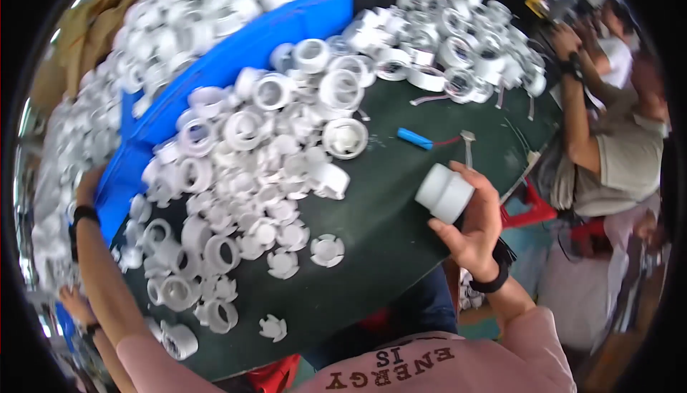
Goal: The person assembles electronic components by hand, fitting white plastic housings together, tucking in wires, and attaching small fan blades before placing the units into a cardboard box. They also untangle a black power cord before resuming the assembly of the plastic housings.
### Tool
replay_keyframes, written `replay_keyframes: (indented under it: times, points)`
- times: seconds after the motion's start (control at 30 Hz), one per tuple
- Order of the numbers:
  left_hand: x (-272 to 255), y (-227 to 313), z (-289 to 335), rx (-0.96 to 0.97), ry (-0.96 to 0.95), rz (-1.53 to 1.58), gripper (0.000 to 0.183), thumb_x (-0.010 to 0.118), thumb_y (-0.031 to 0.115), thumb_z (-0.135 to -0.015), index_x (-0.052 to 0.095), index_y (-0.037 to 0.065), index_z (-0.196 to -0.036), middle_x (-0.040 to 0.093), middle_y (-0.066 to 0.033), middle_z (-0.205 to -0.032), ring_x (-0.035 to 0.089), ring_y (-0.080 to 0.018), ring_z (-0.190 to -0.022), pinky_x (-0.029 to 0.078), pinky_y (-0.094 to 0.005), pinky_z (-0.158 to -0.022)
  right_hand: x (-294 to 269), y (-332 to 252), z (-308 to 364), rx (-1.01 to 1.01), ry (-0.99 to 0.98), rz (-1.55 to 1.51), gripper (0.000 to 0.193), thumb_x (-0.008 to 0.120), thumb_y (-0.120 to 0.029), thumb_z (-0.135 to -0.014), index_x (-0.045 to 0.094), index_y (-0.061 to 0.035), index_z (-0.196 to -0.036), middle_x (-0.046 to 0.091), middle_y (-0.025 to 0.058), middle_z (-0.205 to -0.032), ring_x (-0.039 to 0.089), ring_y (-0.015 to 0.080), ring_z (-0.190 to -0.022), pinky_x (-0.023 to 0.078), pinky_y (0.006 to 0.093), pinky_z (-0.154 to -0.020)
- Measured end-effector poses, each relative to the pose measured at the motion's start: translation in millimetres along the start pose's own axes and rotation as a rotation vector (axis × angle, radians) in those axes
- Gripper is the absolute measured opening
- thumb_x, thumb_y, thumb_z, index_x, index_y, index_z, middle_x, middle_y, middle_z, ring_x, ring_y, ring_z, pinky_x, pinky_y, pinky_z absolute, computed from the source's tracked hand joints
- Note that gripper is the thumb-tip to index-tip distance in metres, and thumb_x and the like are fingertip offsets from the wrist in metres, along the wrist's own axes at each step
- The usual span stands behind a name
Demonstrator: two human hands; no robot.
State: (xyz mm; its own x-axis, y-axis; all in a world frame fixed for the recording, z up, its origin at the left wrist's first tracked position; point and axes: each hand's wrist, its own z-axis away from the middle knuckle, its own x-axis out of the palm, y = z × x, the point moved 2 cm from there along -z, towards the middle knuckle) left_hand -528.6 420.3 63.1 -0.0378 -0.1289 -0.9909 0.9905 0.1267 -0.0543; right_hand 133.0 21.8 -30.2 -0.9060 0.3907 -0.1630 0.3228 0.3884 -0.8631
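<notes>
My right hand (476, 232) grips a white stepped plastic cylinder (444, 193) between thumb and fingers, above the dark green table. A thin cable rises behind the cylinder to a small pale connector (468, 136). Close by lies a blue cylindrical battery (415, 138) with a red wire reaching toward that connector. At the far left, my left hand (89, 187) is at the outer side of a blue plastic bin (114, 196). Its fingers are hidden, so what they touch does not show.
White plastic rings (243, 130) and notched white discs (327, 250) lie heaped across the table (379, 214). More white parts (193, 14) fill the blue bin. Assembled white units (458, 53) with short wires are piled at the back. A co-worker (630, 150) sits at the right.
</notes>
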Motion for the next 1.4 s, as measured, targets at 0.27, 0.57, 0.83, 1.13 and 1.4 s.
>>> replay_keyframes:
  times: [0.27,0.57,0.83,1.13,1.4]
  points:
    - [9.8,-41.0,-97.1,-0.036,0.009,0.012,0.054,0.054,0.048,-0.087,0.057,0.006,-0.121,0.061,-0.025,-0.112,0.059,-0.0319,-0.103,0.045,-0.0387,-0.09,-9.2,-13.9,-1.9,-0.018,-0.074,0.21,0.076,0.083,-0.019,-0.071,0.04,0.0,-0.131,0.049,0.0238,-0.13,0.054,0.027,-0.113,0.045,0.0358,-0.092]
    - [15.9,-75.6,-157.6,0.051,0.108,-0.166,0.074,0.066,0.054,-0.074,0.055,0.003,-0.128,0.058,-0.0283,-0.12,0.055,-0.0388,-0.115,0.043,-0.0395,-0.096,-3.7,-22.1,3.5,-0.236,-0.063,0.363,0.057,0.082,-0.004,-0.063,0.057,-0.0013,-0.115,0.056,0.0234,-0.119,0.06,0.0315,-0.099,0.051,0.0335,-0.074]
    - [-25.8,106.3,46.9,0.051,0.576,0.602,0.064,0.071,0.029,-0.079,0.049,-0.004,-0.129,0.059,-0.014,-0.117,0.06,-0.0231,-0.098,0.048,-0.0315,-0.082,2.4,-18.8,-1.5,-0.181,-0.089,0.364,0.054,0.067,0.011,-0.06,0.06,-0.0041,-0.111,0.051,0.0195,-0.123,0.06,0.0274,-0.091,0.05,0.0319,-0.072]
    - [-24.0,292.8,394.7,0.568,-0.427,1.006,0.085,0.086,0.017,-0.05,0.049,0.003,-0.125,0.056,-0.0041,-0.108,0.057,-0.0162,-0.099,0.044,-0.0291,-0.087,-10.7,-15.5,2.3,-0.115,-0.145,0.109,0.054,0.075,-0.008,-0.075,0.052,-0.0017,-0.123,0.046,0.015,-0.125,0.057,0.0211,-0.096,0.049,0.0307,-0.081]
    - [60.9,363.7,453.9,0.36,-0.878,1.523,0.071,0.071,0.034,-0.072,0.041,0.001,-0.127,0.058,-0.0089,-0.106,0.058,-0.0142,-0.088,0.046,-0.0256,-0.067,-3.8,-27.2,20.0,0.228,-0.287,-0.719,0.067,0.073,-0.005,-0.079,0.034,-0.0018,-0.134,0.043,0.0157,-0.134,0.051,0.0236,-0.117,0.044,0.0362,-0.096]
